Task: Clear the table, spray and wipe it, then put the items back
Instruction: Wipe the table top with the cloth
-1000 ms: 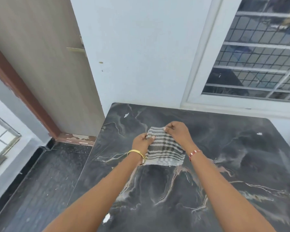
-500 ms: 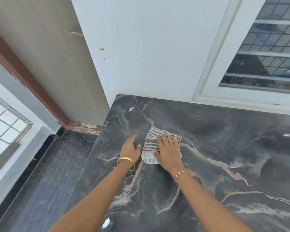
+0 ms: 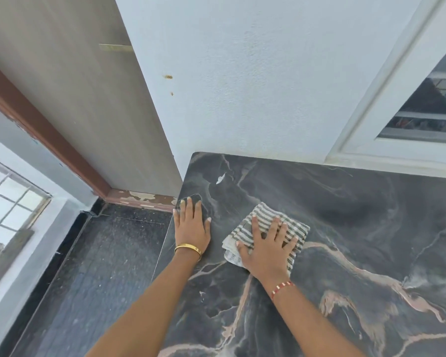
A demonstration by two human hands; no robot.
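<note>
Wiping looks to be the step in hand, judging by where things lie. Going L to R: at 9 o'clock there's dark floor (image 3: 101,266) below the door (image 3: 70,99), no cleared items visible on it. Next, left hand (image 3: 192,228) lies flat on the table (image 3: 358,228) right at its L edge, fingers straight & together, holding nothing; gold bangle (image 3: 188,248) on the wrist. Seems to be bracing. Just beside it, toward 3 o'clock, the striped cloth (image 3: 281,222) sits folded on the tabletop near the far L corner, at roughly 11 o'clock of the slab. Right hand (image 3: 267,249) is spread on top of it, fingers splayed & straight, pressing down, not curled round it; red-white thread (image 3: 282,286) on that wrist.

Progress, as I read it: clearing is done, since no items show on the visible part of the slab. Spraying I can't confirm, no bottle in view & can't tell if the surface is wet. Wiping seems early: cloth is at one corner w/ most of the slab toward 3–5 o'clock yet to cover, incl. a pale dusty-looking patch (image 3: 417,279). White fleck (image 3: 220,179) near 12 o'clock too. Putting items back is left.
</note>
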